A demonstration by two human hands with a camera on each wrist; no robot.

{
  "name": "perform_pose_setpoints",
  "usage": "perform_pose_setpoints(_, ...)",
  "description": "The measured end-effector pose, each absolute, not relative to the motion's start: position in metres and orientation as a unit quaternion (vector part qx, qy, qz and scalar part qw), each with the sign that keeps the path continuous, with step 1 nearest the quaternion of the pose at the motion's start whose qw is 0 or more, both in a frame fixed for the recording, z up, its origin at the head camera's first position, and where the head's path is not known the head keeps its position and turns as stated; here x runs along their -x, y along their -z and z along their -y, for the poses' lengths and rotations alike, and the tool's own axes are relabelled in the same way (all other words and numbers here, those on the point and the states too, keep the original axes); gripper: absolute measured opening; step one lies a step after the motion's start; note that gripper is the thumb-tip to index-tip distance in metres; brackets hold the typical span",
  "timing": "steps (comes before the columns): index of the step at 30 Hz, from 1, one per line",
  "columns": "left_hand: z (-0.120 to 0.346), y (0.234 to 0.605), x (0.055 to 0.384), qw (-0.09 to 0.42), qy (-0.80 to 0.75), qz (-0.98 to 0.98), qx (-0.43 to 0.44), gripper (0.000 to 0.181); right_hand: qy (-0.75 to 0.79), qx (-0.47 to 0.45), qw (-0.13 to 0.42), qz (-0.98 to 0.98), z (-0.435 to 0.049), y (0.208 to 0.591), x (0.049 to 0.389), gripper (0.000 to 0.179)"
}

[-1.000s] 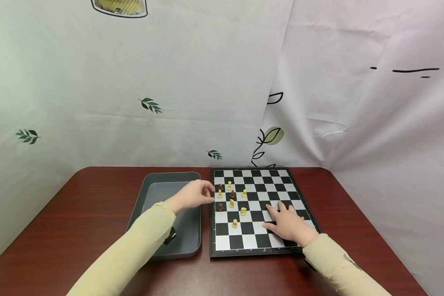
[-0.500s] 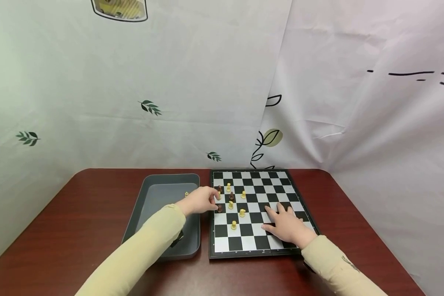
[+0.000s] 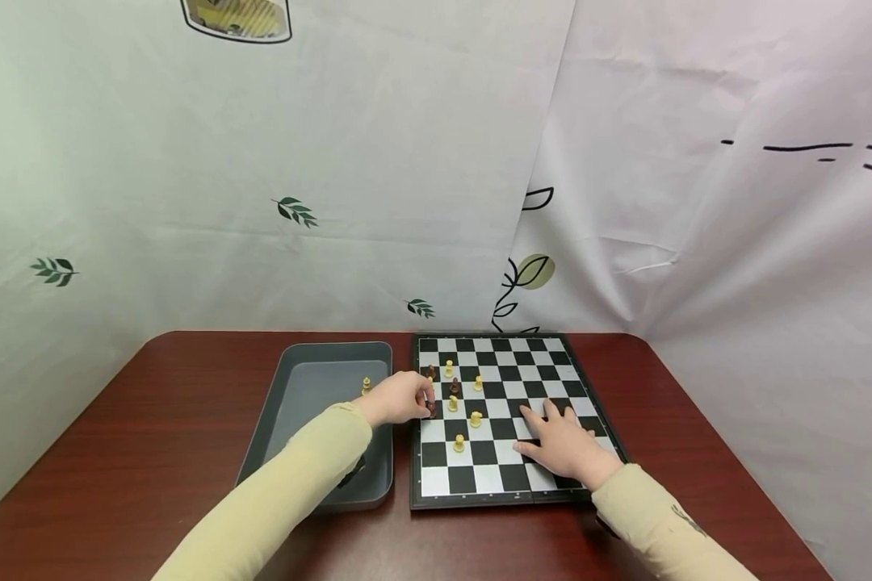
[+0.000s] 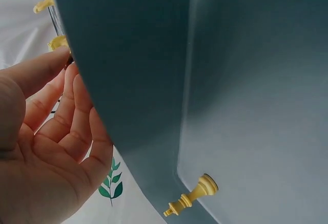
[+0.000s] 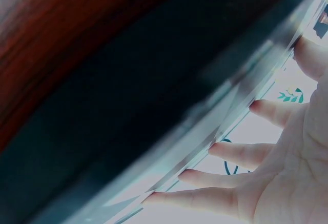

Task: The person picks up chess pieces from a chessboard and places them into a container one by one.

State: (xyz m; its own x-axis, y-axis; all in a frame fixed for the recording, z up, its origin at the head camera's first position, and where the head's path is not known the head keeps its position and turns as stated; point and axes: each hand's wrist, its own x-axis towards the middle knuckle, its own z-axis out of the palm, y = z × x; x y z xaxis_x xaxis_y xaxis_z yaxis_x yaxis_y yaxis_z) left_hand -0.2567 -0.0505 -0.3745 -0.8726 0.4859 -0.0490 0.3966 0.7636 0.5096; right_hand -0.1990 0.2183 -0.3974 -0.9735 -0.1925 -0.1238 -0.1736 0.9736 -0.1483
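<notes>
At the chessboard's left edge, my left hand (image 3: 403, 397) pinches a dark brown chess piece (image 3: 432, 410) between thumb and fingertips. The fingers hide most of this piece. Several yellow chess pieces (image 3: 475, 419) and a second brown piece (image 3: 454, 386) stand around it on the left part of the chessboard (image 3: 489, 478). My right hand (image 3: 565, 444) rests spread on the board's right side, its fingertips on the squares. Below my left hand is a grey tray (image 3: 312, 395). In the left wrist view, a yellow chess king (image 4: 192, 196) lies in the tray.
A dark red wooden table (image 3: 167, 420) carries the tray and board side by side, with a narrow gap between them. A white cloth (image 3: 378, 161) printed with leaves hangs behind the table's far edge.
My left hand has moved right and slightly nearer, from over the tray's edge to the brown piece, which it now grips. The yellow piece in the tray has come into view. My right hand stays put.
</notes>
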Motion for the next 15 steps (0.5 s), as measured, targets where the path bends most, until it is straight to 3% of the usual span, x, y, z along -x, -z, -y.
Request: perform_pose_setpoints(15,0.0507,0.3799,0.2598,0.081,-0.252,-0.933,-0.242,0.007,0.071,0.092,0.068,-0.991,-0.2178,0.3971,0.1979,0.066)
